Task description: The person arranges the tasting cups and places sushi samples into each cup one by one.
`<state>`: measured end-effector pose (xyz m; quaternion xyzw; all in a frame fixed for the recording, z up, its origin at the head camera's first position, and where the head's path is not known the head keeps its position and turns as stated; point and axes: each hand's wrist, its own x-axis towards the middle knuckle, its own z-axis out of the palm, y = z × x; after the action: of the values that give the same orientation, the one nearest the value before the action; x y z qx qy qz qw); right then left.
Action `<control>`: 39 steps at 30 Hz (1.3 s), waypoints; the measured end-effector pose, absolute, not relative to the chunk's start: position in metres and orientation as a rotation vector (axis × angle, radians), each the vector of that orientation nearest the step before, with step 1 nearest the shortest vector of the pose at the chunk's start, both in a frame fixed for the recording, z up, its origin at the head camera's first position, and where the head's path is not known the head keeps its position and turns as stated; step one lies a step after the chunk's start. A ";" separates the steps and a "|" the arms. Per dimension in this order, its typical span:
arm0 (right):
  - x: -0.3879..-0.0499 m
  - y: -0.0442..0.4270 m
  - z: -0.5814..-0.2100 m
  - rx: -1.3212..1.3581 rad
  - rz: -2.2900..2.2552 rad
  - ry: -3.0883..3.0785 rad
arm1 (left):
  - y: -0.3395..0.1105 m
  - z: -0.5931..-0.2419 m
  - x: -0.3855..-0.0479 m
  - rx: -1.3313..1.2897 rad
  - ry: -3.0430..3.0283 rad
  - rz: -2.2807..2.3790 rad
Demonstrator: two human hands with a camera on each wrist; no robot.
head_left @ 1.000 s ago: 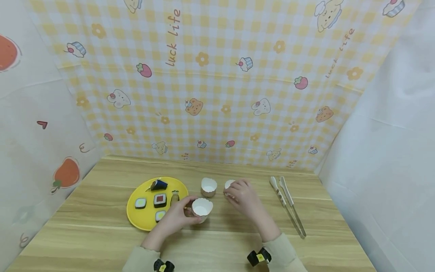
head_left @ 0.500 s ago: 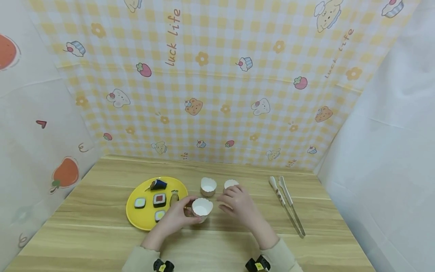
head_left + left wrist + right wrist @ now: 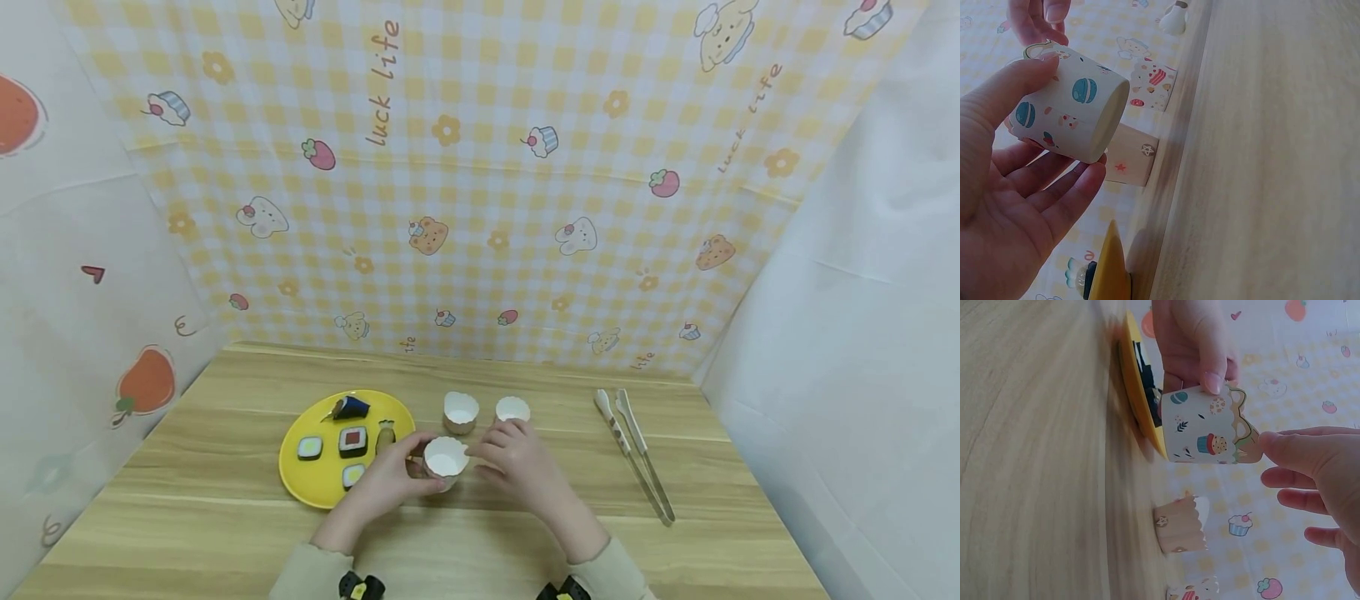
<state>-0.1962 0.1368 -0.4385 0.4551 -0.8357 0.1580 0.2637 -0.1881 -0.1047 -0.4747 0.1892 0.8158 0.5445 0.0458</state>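
A white paper cup [image 3: 446,458] with teal macaron prints stands upright in my left hand [image 3: 390,477], whose thumb and fingers grip its sides. The fingertips of my right hand [image 3: 519,462] meet the cup's rim from the right; in the right wrist view that hand [image 3: 1322,469] pinches the scalloped edge of the cup [image 3: 1200,428] between thumb and finger. Behind are two more paper cups, a tan one [image 3: 461,414] and a white-mouthed one [image 3: 513,409], the latter partly hidden by my right hand.
A yellow plate [image 3: 300,483] at the left carries several toy sushi pieces [image 3: 353,442] and a dark blue cone [image 3: 351,407]; my left hand overlaps its right edge. Metal tongs [image 3: 643,467] lie on the right of the wooden table [image 3: 712,467]. A checkered cloth [image 3: 480,183] hangs behind.
My right hand has left the rear right cup and moved left and nearer, to the rim of the cup in my left hand. The left hand has stayed where it was.
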 end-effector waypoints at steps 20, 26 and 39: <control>-0.192 0.128 -0.448 1.245 0.475 -2.235 | -0.104 -0.474 -0.188 0.600 2.485 1.652; -0.192 0.126 -0.449 1.254 0.445 -2.249 | -0.104 -0.474 -0.187 0.618 2.494 1.654; -0.191 0.125 -0.453 1.253 0.461 -2.257 | -0.103 -0.475 -0.187 0.637 2.484 1.645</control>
<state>-0.1912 0.1248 -0.4528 0.4618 -0.8319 0.1701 0.2566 -0.1873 -0.1031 -0.4750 0.2088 0.8144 0.5393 0.0477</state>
